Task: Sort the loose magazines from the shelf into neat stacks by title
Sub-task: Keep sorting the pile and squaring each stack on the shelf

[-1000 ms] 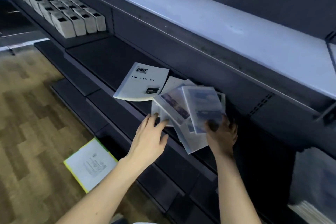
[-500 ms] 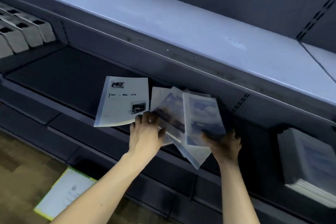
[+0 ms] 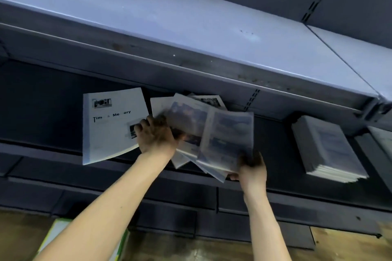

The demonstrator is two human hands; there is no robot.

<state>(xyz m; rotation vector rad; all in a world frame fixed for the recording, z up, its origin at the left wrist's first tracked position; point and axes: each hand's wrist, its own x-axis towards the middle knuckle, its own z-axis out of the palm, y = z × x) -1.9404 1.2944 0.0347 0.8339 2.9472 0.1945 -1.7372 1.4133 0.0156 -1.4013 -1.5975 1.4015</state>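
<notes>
Both hands, left point(image 3: 156, 136), right point(image 3: 252, 168), gripping fanned glossy magazines point(image 3: 212, 133), dark metal shelf point(image 3: 42, 99)

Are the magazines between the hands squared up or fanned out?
Fanned out. The loose magazines overlap at different angles, corners splaying past one another, unlike the squared stack further right.

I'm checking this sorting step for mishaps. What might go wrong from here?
The fanned loose magazines overhang the shelf edge; the right hand has a grip on only one corner, so some may slide off. The left hand lies across the white magazine, which also overhangs and might be nudged off.
</notes>
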